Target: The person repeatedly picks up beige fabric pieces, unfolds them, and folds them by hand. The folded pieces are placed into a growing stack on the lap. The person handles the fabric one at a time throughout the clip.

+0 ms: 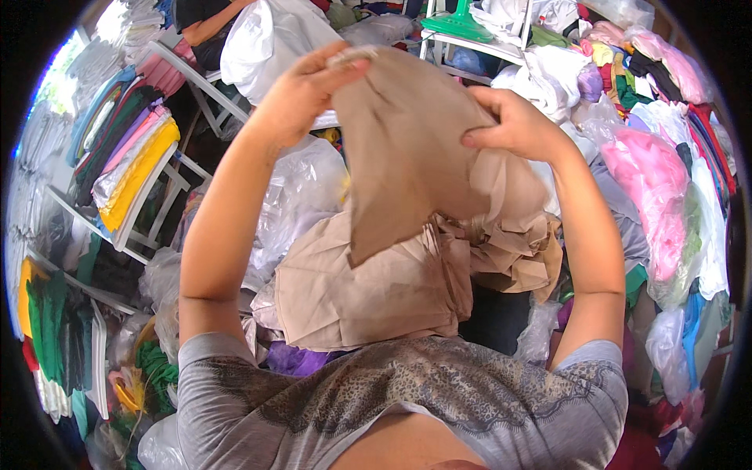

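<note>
Both my arms are raised in front of me, holding up a piece of tan fabric (415, 117) that hangs loosely between them. At its upper left corner my left hand (309, 86) pinches the edge, thumb and fingers closed. On the right side my right hand (513, 121) grips the cloth between thumb and fingers. The fabric's lower end droops to a point, and its right part is smeared by motion. Beneath it, in front of my body, lies a stack of tan cloth (368, 290), with a crumpled tan bundle (517, 254) to its right.
Folded coloured fabrics (133, 176) are piled on a white chair at left. A clear plastic bag (301, 196) lies behind the stack. Pink cloth in plastic (646, 188) is heaped at right. A green fan base (458, 25) stands on a white chair; a person's arm (211, 27) shows at far left.
</note>
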Motion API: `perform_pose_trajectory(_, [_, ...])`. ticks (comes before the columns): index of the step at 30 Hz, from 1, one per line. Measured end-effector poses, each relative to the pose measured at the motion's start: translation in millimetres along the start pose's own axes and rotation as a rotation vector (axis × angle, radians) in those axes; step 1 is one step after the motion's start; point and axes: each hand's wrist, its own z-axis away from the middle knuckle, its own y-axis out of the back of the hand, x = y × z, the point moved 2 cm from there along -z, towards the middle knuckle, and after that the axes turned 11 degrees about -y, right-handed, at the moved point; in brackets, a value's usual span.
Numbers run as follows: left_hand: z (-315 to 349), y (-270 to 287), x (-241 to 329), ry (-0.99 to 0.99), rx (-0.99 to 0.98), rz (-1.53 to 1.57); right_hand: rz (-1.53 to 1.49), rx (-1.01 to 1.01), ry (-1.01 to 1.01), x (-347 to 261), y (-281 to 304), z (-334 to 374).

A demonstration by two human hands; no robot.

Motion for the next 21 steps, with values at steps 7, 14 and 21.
perform_pose_trajectory(7, [57, 36, 53, -0.368, 0.358, -0.185, -0.011, 0.155, -0.247, 17, 13, 40])
perform_pose_trajectory(14, [142, 42, 106, -0.495, 0.707, -0.559, -0.368, 0.243, 0.098, -14, 1, 78])
perform_pose_trajectory(21, [165, 54, 106, -0.445, 0.753, -0.593, -0.630, 0.244, 0.119, -31, -18, 51])
